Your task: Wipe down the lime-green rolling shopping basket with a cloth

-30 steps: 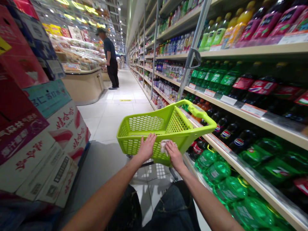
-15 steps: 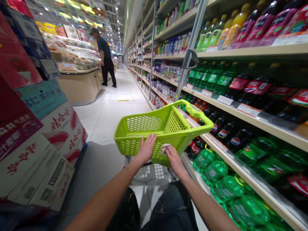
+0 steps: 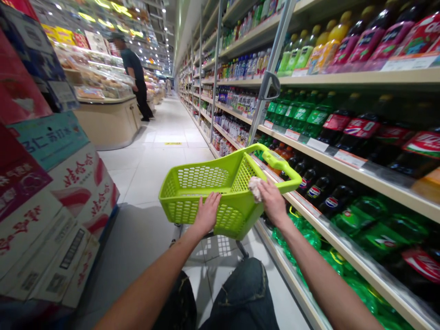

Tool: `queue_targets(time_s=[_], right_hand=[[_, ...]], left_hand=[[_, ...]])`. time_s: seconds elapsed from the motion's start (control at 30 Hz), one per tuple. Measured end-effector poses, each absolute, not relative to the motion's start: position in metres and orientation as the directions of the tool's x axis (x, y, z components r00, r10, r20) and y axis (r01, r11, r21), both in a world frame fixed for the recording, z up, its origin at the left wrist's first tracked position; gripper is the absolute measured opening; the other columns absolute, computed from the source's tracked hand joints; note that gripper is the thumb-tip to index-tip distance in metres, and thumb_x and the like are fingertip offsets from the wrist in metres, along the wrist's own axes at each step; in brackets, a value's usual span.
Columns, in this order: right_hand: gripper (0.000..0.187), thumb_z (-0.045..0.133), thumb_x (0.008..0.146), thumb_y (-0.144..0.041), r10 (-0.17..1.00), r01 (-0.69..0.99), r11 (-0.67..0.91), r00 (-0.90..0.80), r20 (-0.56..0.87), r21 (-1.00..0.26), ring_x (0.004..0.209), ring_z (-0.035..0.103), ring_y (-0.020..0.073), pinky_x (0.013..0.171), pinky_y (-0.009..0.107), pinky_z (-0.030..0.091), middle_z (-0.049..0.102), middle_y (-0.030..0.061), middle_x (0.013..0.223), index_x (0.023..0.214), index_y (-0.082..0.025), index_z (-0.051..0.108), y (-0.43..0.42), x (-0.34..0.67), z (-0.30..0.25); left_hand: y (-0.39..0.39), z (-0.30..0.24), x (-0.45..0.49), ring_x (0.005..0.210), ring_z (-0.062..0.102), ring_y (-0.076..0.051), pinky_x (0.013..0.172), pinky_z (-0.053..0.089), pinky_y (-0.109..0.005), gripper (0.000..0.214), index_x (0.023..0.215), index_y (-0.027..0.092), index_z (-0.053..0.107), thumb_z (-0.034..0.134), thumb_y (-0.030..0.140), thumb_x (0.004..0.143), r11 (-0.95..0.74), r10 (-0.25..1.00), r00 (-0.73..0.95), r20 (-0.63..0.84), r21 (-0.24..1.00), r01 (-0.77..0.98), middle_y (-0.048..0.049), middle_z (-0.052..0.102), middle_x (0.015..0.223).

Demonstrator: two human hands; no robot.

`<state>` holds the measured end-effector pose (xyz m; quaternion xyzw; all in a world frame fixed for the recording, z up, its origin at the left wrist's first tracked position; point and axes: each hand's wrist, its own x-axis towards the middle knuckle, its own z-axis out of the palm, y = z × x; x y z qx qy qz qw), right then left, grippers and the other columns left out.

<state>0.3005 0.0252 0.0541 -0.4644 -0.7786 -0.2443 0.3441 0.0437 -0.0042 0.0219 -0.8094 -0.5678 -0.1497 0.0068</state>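
Beige shelving (image 3: 357, 79) packed with drink bottles (image 3: 343, 126) fills everything to the right of the right hand and runs on ahead of it. A stack of printed cartons (image 3: 51, 201) stands to the left of the left hand, well apart from it; farther ahead on that side are a rounded display counter (image 3: 106, 121) and a person in a dark shirt (image 3: 132, 68). Pale floor tiles (image 3: 134, 160) stretch between.

Directly in front of both hands is the shopping cart (image 3: 237, 200), its long axis lying crosswise, from beyond the left hand to a handle (image 3: 275, 160) just past the right hand. The right hand is the nearer to that handle end; the left is at the middle of the near side. The cart's basket is bright lime-green plastic, its walls pierced with rows of holes, over metal legs (image 3: 242, 249).

The left hand (image 3: 207, 213) lies extended against the near wall, fingertips at the rim, gripping nothing. The right hand (image 3: 273, 201) has its fingers bent over a crumpled whitish cloth (image 3: 255, 188), pinching it against the near rim.
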Motion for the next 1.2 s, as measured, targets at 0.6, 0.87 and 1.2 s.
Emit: queue_targets(time_s=[0.6,0.87,1.2], right_hand=[[0.041,0.036,0.079,-0.008,0.466,0.956,0.288,-0.080,0.881,-0.065,0.128,0.028,0.0233,0.102,0.046,0.030,0.050,0.0113,0.124,0.116,-0.013,0.053,0.022,0.350,0.074],[0.048,0.029,0.081,-0.011,0.481,0.936,0.222,0.138,0.866,-0.273,0.130,0.023,0.0237,0.103,0.045,0.030,0.026,0.0122,0.140,0.129,-0.013,0.038,0.005,0.305,-0.001],[0.050,0.031,0.079,-0.006,0.517,0.905,0.349,0.031,0.856,-0.244,0.129,0.026,0.0219,0.104,0.045,0.028,0.034,0.0084,0.137,0.126,-0.017,0.042,-0.014,0.321,-0.006]], left_hand=[[-0.007,0.021,0.044,0.131,0.019,-0.020,0.105,0.015,-0.050,0.070,0.134,0.014,0.025,0.033,0.000,0.065,-0.362,0.915,0.315,0.252,0.166,0.917,-0.0081,0.028,0.141],[-0.008,0.023,0.045,0.130,0.021,-0.021,0.105,0.015,-0.051,0.071,0.133,0.012,0.027,0.037,0.002,0.063,-0.356,0.918,0.299,0.260,0.210,0.910,-0.0094,0.029,0.140],[-0.003,0.023,0.045,0.130,0.022,-0.021,0.105,0.017,-0.051,0.071,0.132,0.013,0.028,0.037,0.003,0.062,-0.351,0.919,0.292,0.265,0.210,0.913,-0.0091,0.031,0.140]])
